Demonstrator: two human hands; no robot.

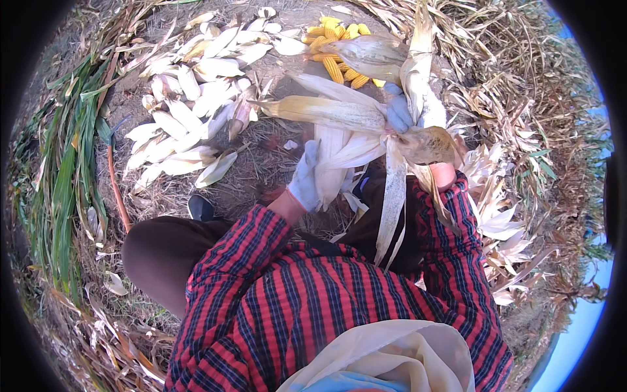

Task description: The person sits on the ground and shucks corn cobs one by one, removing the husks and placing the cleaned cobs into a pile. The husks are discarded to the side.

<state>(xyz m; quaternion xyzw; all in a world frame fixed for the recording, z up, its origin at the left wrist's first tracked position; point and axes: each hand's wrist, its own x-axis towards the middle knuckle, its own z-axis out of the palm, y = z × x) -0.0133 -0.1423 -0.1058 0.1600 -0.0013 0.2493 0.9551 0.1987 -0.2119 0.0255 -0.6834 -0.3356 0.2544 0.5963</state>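
My right hand [399, 112], in a pale glove, grips a spread bunch of dry corn husks [338, 113] near its base. The husk leaves fan out to the left, upward and down over my right sleeve, hiding part of that hand and wrist. Whether an ear is still inside the bunch cannot be seen. Also gloved, my left hand [304, 179] lies against a broad hanging husk leaf [330, 171]; whether its fingers close on the leaf is unclear. Just beyond my right hand is a pile of bare yellow corn ears [334, 68], partly covered by the husks.
Ears in pale husks [196, 108] lie heaped on the soil ahead to the left. Green stalks and leaves [68, 171] run along the far left, near a reddish-brown handle [117, 186]. Discarded husks [497, 215] lie to my right, beside dry corn stalks [519, 73].
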